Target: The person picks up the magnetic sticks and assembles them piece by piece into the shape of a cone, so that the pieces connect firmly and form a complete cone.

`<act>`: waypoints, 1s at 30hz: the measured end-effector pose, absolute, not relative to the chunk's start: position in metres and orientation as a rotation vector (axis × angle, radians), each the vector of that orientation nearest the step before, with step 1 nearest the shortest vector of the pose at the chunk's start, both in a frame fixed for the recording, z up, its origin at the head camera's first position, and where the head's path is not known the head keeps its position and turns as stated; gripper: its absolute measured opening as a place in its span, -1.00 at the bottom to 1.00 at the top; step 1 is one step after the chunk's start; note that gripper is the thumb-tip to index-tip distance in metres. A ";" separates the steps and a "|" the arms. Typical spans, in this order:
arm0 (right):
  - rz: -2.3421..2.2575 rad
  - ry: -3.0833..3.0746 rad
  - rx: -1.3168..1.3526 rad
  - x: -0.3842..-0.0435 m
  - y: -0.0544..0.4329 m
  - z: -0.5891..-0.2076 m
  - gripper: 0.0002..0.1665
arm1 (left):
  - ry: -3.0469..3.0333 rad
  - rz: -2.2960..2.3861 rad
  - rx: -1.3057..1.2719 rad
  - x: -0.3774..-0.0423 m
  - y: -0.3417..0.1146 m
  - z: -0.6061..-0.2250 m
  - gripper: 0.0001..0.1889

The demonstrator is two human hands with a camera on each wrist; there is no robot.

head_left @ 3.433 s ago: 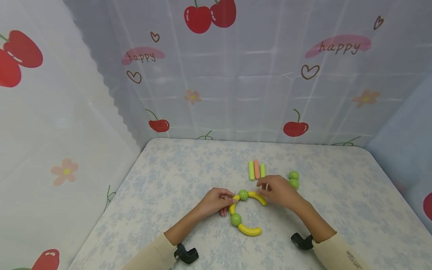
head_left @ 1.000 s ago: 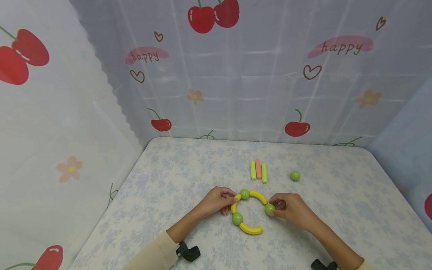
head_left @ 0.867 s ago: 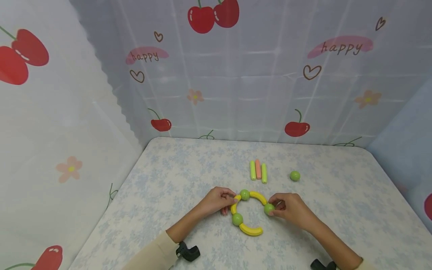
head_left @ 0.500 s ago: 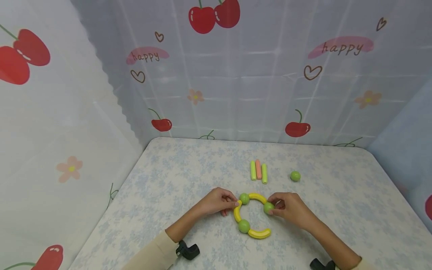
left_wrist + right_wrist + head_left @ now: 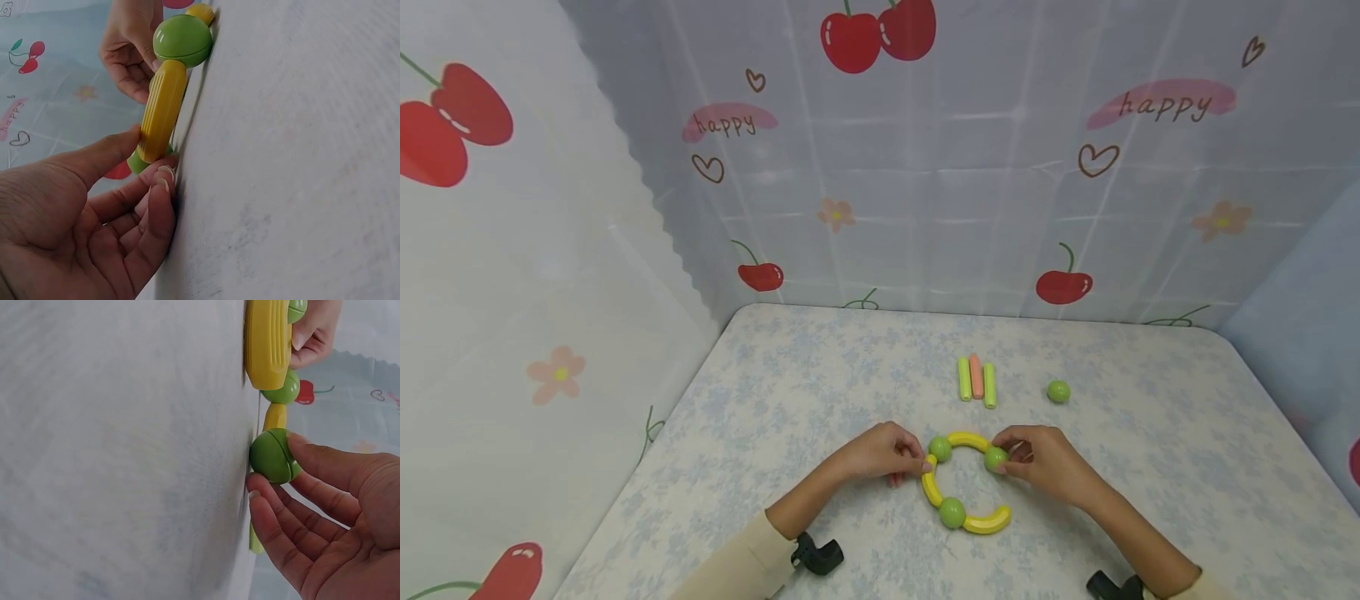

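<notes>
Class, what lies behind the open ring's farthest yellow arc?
Further back lie a lime stick, a pink stick and another lime stick. Tabletop directly beneath the yellow arc is hidden.

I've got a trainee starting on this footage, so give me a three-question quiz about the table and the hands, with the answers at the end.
1. How many straight sticks lie on the table, and in what colours?
2. True or false: the ring of yellow curved pieces and green balls has a gap on its right side.
3. What does the right grip pinch? A: an orange stick. B: a green ball. C: a yellow curved piece.

Key
1. Three: two light green, one pinkish-orange between them.
2. True: between the pinched ball and the curved piece closest to the person.
3. B.
</notes>
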State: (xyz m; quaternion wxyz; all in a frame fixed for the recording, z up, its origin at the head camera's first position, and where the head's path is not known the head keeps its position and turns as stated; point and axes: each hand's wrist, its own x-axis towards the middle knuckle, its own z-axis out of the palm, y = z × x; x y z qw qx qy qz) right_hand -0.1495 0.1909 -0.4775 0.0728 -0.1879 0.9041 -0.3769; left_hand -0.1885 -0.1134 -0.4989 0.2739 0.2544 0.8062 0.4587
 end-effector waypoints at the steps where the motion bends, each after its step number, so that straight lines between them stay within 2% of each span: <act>1: -1.131 2.713 -0.567 -0.150 0.191 -0.478 -0.66 | 2.160 1.221 0.684 -0.188 -0.113 -0.498 -0.82; 13: -1.156 2.672 -0.579 -0.154 0.193 -0.479 -0.66 | 2.189 1.119 0.700 -0.188 -0.113 -0.483 -0.66; 21: -1.163 2.641 -0.600 -0.159 0.196 -0.479 -0.67 | 2.639 0.926 0.802 -0.210 -0.080 -0.478 -0.82; 26: -1.186 2.602 -0.621 -0.160 0.198 -0.479 -0.67 | 2.592 0.864 0.890 -0.220 -0.060 -0.483 -0.79; 30: -1.197 2.598 -0.619 -0.160 0.198 -0.480 -0.67 | 2.541 0.837 0.941 -0.226 -0.050 -0.486 -0.85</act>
